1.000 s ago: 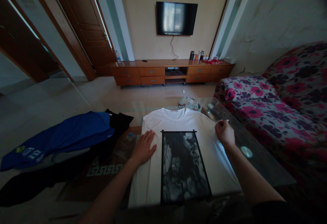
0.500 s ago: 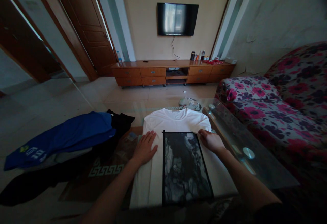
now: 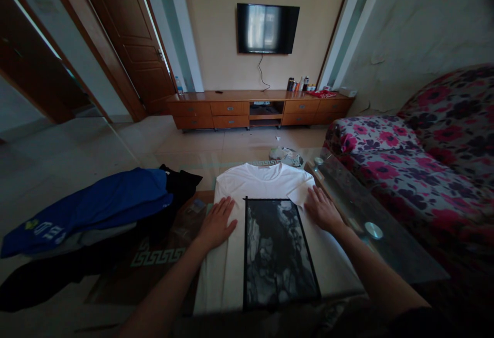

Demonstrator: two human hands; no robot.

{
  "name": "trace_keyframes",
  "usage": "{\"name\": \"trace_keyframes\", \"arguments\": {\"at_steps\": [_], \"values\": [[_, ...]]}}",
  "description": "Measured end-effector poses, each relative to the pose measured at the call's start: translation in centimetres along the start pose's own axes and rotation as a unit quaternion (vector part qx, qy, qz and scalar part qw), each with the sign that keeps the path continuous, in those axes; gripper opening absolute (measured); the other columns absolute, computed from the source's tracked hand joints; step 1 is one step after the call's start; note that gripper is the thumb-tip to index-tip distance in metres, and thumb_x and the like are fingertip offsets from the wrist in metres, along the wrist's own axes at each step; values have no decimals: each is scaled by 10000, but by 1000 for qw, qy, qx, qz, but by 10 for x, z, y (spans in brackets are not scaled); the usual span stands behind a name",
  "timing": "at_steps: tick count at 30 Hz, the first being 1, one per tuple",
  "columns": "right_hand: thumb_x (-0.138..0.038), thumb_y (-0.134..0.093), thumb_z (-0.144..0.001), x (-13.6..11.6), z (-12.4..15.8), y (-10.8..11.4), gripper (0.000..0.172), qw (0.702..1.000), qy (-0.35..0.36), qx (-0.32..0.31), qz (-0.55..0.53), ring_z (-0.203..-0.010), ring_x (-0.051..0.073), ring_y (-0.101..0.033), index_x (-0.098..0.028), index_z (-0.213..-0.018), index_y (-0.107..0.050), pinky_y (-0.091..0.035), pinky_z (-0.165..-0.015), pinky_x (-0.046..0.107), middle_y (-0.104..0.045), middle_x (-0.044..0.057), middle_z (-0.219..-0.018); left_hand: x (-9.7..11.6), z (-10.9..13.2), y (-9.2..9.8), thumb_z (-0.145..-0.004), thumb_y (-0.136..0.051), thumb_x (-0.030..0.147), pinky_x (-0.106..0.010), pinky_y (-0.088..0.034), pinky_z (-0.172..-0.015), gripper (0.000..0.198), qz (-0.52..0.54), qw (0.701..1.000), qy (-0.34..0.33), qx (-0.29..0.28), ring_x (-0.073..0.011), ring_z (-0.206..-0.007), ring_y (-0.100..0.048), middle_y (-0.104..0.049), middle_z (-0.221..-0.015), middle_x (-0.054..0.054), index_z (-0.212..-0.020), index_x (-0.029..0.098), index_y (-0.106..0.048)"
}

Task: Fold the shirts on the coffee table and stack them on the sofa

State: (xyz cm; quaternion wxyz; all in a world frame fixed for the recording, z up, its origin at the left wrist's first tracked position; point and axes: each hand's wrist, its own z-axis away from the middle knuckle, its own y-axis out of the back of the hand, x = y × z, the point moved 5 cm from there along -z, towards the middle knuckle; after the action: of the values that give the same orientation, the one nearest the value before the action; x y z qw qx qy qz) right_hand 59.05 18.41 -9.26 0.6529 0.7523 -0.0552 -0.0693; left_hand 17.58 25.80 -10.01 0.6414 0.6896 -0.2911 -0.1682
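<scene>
Shirt: a white shirt [image 3: 266, 190] lies front up at the near edge of the glass table [image 3: 409, 261], collar toward the far edge, probably so that both arms can reach across it without stretching.
Print: a dark panel [image 3: 280, 255] runs down the shirt's front, lying between the two hands.
Left hand: the left hand [image 3: 218, 223] rests palm down on the shirt's left side, fingers straight, gripping nothing; it likely pins the cloth so that it does not slide on the glass.
Right hand: the right hand [image 3: 323, 209] lies open on the shirt's right side, well apart from the other, its fingers touching the sleeve; the light pressure looks meant to flatten the fold.
Sleeve: the right sleeve [image 3: 301, 193] is turned inward, its end over the panel's upper right corner, giving that side a straighter outline.
Hem: too dark to tell whether it hangs over the near edge.
Clothes: blue clothes [image 3: 127, 194] and black clothes [image 3: 182, 183] lie heaped toward the table's left edge, apart from the shirt, which leaves it lying flat.
Sofa: a flowered sofa [image 3: 389, 137] stands beyond the table's right edge.
</scene>
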Motion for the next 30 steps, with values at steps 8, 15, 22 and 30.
{"name": "trace_keyframes", "arguments": {"at_steps": [8, 15, 22, 30], "values": [[-771, -272, -955, -1, 6, -16, 706, 997, -3, -79, 22, -1548, 375, -213, -502, -1601, -175, -255, -1134, 724, -116, 34, -1723, -3, -4, 5, -904, -551, 598, -465, -259, -1243, 848, 10, 999, 10, -44, -295, -1567, -204, -235, -1694, -120, -1598, 169, -323], [-635, -235, -1033, -23, 1, -17, 622, 998, 44, -37, 11, -1580, 290, -114, -432, -1620, -205, -206, -1235, 546, -80, 10, -1729, -4, -8, 9, -1026, -386, 423, -445, -249, -1251, 594, 2, 1000, 19, 14, -254, -1558, -240, -310, -1672, -106, -1577, 200, -377], [-732, -278, -985, -23, -2, -24, 678, 998, 46, -52, -7, -1573, 360, -101, -473, -1607, -209, -191, -1212, 610, -27, 40, -1732, -5, -4, 6, -935, -551, 527, -469, -240, -1248, 740, -14, 999, 38, 4, -298, -1572, -182, -219, -1704, -100, -1595, 259, -350], [-519, -267, -1056, -27, -3, -8, 576, 999, 47, 15, -11, -1547, 270, -245, -315, -1580, -390, -167, -1249, 533, -312, 71, -1671, -7, -4, 16, -1024, -391, 401, -474, -276, -1241, 525, 5, 995, 55, 77, -273, -1518, -324, -400, -1627, -95, -1515, 238, -481]]}}
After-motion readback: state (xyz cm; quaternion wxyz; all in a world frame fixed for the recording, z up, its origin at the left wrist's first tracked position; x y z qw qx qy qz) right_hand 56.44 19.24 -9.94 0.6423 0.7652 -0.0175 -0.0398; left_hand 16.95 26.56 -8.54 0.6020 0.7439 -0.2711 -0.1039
